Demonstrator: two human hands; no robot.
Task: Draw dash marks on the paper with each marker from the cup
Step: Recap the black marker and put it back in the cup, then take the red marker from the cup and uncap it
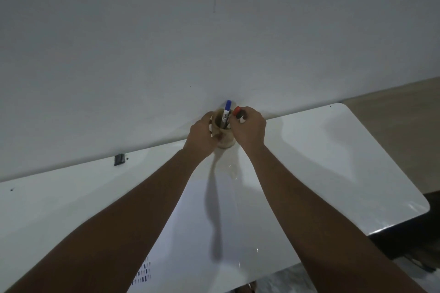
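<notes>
A tan cup [225, 139] stands at the far edge of the white table [333, 150], against the wall. My left hand [202, 134] wraps around its left side. A blue-capped marker [226, 112] stands upright inside the cup. My right hand [250, 129] is closed on a red-capped marker [237, 111] just above the cup's right rim. A sheet of white paper [214, 233] lies on the table between my forearms, with several dark dash marks [144, 271] at its near left corner.
A small dark object [119, 159] sits at the table's back edge on the left. The table's rounded right corner [423, 207] ends over a dark area. A pale wall [214, 31] rises directly behind the cup.
</notes>
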